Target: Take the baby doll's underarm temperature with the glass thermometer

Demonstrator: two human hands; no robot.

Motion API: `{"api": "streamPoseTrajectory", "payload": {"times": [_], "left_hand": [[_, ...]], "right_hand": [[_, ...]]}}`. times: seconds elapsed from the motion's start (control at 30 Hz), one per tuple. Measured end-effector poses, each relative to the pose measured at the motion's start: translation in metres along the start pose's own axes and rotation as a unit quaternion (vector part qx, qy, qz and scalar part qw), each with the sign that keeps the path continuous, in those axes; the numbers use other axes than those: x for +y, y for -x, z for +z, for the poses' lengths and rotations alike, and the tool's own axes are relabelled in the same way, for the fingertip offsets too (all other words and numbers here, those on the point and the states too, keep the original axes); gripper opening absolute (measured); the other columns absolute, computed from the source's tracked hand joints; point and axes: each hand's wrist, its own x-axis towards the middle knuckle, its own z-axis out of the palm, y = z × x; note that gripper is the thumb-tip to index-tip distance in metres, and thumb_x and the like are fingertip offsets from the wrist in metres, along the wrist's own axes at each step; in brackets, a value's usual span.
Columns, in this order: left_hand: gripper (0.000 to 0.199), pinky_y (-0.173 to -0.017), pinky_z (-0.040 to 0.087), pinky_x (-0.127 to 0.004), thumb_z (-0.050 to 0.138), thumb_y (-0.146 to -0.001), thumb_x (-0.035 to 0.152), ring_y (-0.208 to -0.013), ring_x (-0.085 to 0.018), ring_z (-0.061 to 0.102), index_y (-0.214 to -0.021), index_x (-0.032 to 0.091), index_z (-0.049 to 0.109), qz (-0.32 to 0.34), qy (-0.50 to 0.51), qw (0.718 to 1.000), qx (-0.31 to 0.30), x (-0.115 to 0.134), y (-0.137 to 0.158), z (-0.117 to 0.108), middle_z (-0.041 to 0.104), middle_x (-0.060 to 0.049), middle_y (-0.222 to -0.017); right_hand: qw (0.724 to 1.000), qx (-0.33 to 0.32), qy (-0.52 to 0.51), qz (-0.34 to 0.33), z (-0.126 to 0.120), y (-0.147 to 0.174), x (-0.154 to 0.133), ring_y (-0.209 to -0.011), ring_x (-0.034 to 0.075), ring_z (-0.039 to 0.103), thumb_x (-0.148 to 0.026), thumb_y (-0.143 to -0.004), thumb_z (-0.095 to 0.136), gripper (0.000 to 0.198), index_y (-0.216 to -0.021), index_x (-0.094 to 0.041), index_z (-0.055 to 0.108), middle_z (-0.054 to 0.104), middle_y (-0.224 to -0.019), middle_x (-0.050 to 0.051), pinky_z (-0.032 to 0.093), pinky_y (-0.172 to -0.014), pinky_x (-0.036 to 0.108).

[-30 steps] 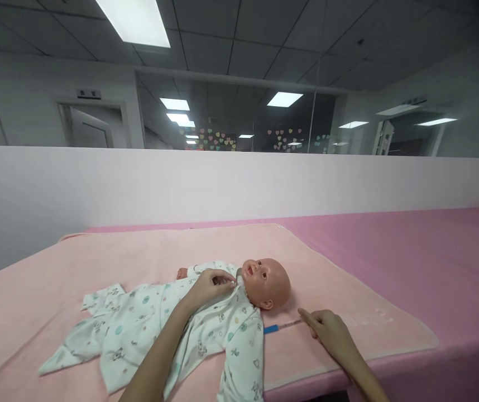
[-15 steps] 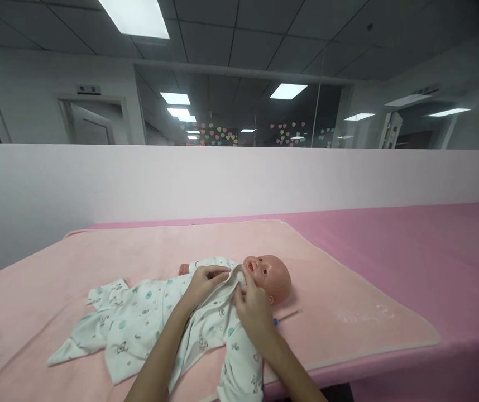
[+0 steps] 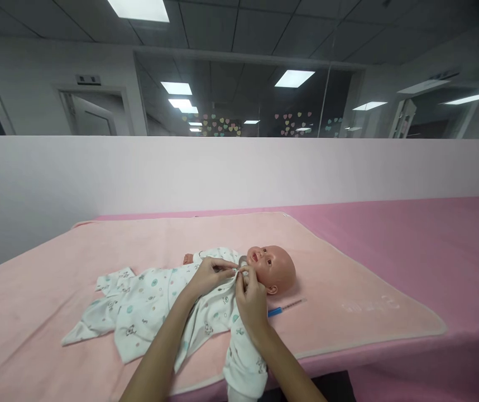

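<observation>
Pinching the printed outfit [image 3: 149,296] near its neckline, the left hand [image 3: 209,278] and right hand [image 3: 252,304] meet just below the doll's [image 3: 279,269] chin — exactly which edge each grips is too small to tell. The doll lies on its back on the peach blanket [image 3: 348,285] — a blue-ended stick [image 3: 276,311] rests near its head.

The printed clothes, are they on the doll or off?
The clothes are on: the doll's head shows at the neckline, its hand at the far cuff. Whether fastened, I cannot tell.
</observation>
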Motion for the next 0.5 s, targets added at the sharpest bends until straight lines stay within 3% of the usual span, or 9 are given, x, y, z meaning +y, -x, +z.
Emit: {"api": "streamPoseTrajectory", "payload": {"times": [0.1,0.3,0.5], "left_hand": [[0.027,-0.073,0.048,-0.026,0.062,-0.070,0.029,-0.083,-0.019,0.062,-0.091,0.014,0.070,0.000,0.021,1.000,-0.010,0.0015,0.0009,-0.0006,0.069,-0.007,-0.087],[0.032,-0.065,0.048,-0.025,0.062,-0.070,0.033,-0.071,-0.017,0.061,-0.092,0.011,0.068,-0.010,-0.002,1.000,0.021,-0.0028,-0.0009,-0.0015,0.068,-0.007,-0.075],[0.031,-0.066,0.047,-0.025,0.059,-0.073,0.034,-0.074,-0.016,0.060,-0.092,0.011,0.068,0.002,-0.012,1.000,0.011,-0.0009,-0.0017,-0.0021,0.068,-0.007,-0.079]], "right_hand": [[0.999,0.000,0.038,-0.020,0.0014,-0.0012,0.0037,-0.043,0.013,0.049,-0.034,-0.087,0.033,0.029,-0.089,-0.015,0.055,0.056,-0.053,0.001,0.032,-0.046,0.022],[0.998,0.005,0.056,-0.035,0.0024,-0.0022,0.0059,-0.042,0.013,0.048,-0.035,-0.088,0.032,0.036,-0.095,-0.014,0.060,0.052,-0.048,0.000,0.032,-0.047,0.022],[0.997,-0.002,0.066,-0.036,0.0020,-0.0027,0.0052,-0.040,0.012,0.046,-0.039,-0.088,0.032,0.040,-0.094,-0.013,0.062,0.050,-0.044,-0.001,0.031,-0.047,0.022]]}}
